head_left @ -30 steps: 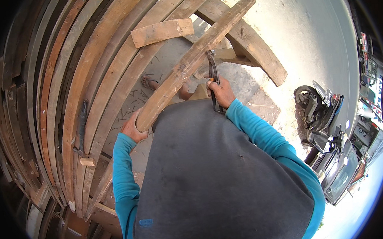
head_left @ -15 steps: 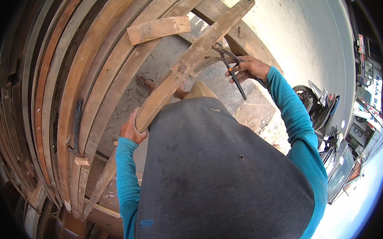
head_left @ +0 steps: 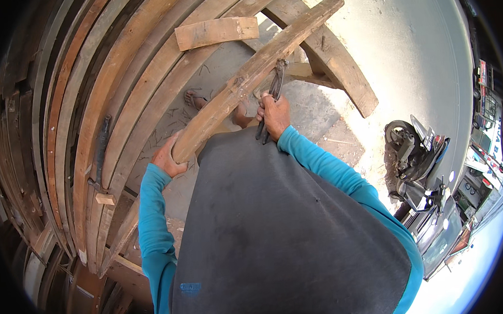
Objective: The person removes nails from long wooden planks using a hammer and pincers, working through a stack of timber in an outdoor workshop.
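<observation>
Clasped around the near end of a slanting wooden beam is the left hand; the right hand wraps carpenter's pincers, their head at the beam's right edge; farther right stands a motorcycle.

Left of centre, the left hand grips a wooden beam slanting toward the upper right — near centre, the right hand holds dark pincers, their head at the beam's edge. Planks fill the left side — a motorcycle stands at right.
</observation>
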`<move>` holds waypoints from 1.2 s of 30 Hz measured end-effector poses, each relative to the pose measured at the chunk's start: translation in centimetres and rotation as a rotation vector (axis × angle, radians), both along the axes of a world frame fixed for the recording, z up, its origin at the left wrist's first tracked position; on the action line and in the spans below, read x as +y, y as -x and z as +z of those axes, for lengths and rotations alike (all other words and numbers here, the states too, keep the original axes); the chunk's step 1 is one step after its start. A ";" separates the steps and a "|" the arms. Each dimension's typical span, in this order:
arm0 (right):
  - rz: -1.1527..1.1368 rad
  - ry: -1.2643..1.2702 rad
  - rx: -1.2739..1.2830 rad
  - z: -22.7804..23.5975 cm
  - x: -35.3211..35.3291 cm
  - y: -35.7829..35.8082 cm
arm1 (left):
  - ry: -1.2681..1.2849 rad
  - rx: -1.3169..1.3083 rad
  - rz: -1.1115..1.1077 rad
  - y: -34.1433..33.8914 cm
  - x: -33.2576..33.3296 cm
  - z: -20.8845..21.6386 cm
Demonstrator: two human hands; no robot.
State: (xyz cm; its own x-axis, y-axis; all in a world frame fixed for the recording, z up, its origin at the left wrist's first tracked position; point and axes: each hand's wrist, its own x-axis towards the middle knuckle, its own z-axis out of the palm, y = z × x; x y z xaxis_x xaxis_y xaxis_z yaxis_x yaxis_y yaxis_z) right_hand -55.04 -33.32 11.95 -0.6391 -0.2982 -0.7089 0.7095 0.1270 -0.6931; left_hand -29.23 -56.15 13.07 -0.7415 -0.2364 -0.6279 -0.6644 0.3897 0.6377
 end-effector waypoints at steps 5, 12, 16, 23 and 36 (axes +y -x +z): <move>0.356 -0.060 0.046 1.7 6.9 2.5 | 0.000 0.053 -0.005 -1.3 0.5 -0.6; 0.493 -0.080 -0.191 3.0 9.6 2.2 | -0.038 0.032 -0.006 -0.4 0.3 0.6; 0.578 -0.124 -0.024 4.8 9.7 4.7 | -0.001 0.112 0.001 -0.7 0.9 0.0; 0.634 -0.132 0.009 7.1 11.3 11.0 | 0.068 0.029 0.041 -0.9 2.1 0.5; 0.804 -0.124 -0.036 7.8 10.7 12.5 | 0.160 0.044 0.055 -1.2 3.0 0.4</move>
State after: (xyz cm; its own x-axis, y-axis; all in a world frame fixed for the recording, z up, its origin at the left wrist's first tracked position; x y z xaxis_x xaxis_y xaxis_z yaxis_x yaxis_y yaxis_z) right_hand -67.51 -22.63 19.70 -0.2393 -0.5743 -0.7829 0.3897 0.6817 -0.6192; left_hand -28.00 -53.19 13.42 -0.7504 -0.3722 -0.5462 -0.6605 0.4523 0.5992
